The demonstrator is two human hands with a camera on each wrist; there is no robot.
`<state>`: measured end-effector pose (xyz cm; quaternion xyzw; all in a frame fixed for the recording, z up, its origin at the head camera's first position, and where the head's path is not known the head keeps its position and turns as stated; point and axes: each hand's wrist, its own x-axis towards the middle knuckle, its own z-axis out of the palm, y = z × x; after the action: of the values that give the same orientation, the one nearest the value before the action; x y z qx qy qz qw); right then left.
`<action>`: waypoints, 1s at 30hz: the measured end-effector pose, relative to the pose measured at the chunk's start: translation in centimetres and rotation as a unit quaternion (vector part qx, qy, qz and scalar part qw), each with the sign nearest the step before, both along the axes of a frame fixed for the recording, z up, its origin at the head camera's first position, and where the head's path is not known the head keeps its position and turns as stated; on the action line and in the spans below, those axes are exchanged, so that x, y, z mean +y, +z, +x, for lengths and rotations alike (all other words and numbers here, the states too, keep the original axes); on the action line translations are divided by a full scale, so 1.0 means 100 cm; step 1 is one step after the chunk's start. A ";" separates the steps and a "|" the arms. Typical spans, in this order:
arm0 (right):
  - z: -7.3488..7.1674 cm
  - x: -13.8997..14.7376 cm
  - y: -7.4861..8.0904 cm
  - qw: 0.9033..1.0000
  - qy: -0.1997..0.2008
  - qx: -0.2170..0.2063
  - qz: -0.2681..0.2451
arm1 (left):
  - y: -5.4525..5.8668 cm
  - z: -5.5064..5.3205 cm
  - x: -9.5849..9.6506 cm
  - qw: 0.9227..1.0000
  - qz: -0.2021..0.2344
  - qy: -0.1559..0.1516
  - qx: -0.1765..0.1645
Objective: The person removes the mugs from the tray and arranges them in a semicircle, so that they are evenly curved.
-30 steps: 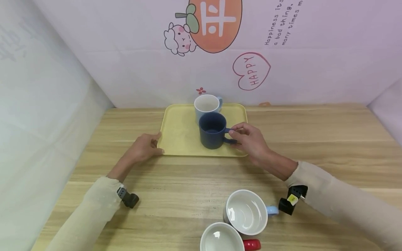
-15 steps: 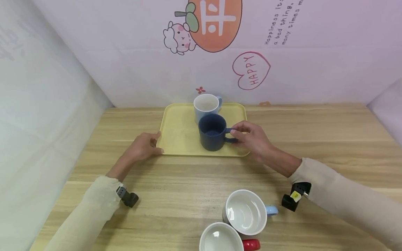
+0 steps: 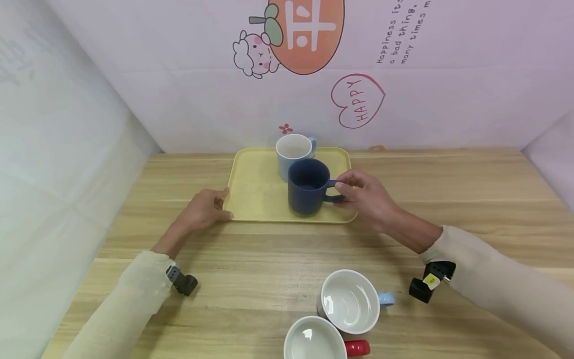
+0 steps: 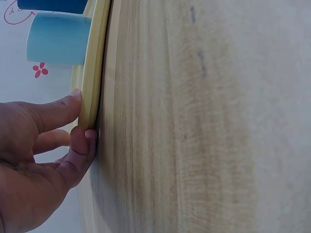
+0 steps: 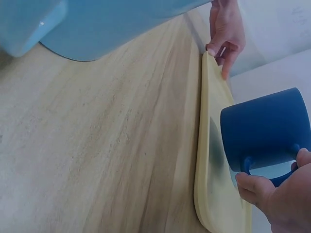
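Note:
My left hand (image 3: 204, 210) holds the yellow tray (image 3: 251, 189) by its left end, fingers and thumb on the rim near the front corner. With the right hand (image 3: 369, 199), I pinch the handle of a dark blue mug (image 3: 307, 192). That mug (image 5: 265, 128) is upright or nearly so; the right wrist view shows it just above the tray, with a shadow on the surface below. Behind it a light blue mug (image 3: 287, 158) with a white inside stands on the tray, partly hidden. The tray's right end is partly covered by my right hand.
Nearer to me on the wooden table (image 3: 215, 299) stand a white-lined mug with a light blue handle (image 3: 350, 303) and one with a red handle (image 3: 314, 341), side by side. A printed white cloth (image 3: 188, 99) rises behind the tray, and another sheet stands at the left.
The dark blue mug has shifted slightly to the right together with my right hand. My left hand and the tray have stayed in place, as have the two near mugs.

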<state>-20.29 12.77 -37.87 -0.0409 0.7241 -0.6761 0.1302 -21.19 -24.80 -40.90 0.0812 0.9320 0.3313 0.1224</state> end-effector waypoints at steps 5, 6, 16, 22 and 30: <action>0.003 0.009 0.004 1.000 0.002 0.005 -0.006 | -0.001 -0.001 0.000 1.000 -0.002 -0.001 -0.002; 0.003 0.011 0.004 1.000 0.003 0.006 -0.004 | -0.001 -0.001 -0.001 1.000 -0.003 -0.002 -0.001; 0.013 0.024 0.009 1.000 0.019 0.005 -0.009 | -0.001 -0.002 -0.001 1.000 -0.014 -0.006 -0.004; 0.020 0.032 0.013 0.999 0.023 0.012 -0.021 | -0.001 -0.001 -0.001 1.000 -0.013 -0.002 -0.009; 0.028 0.043 0.019 0.999 0.037 0.019 -0.004 | 0.001 -0.001 0.001 1.000 -0.010 0.001 -0.007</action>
<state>-17.46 17.09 -35.93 -0.0809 0.7219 -0.6726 0.1412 -21.24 -24.65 -40.82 0.0769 0.9344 0.3226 0.1300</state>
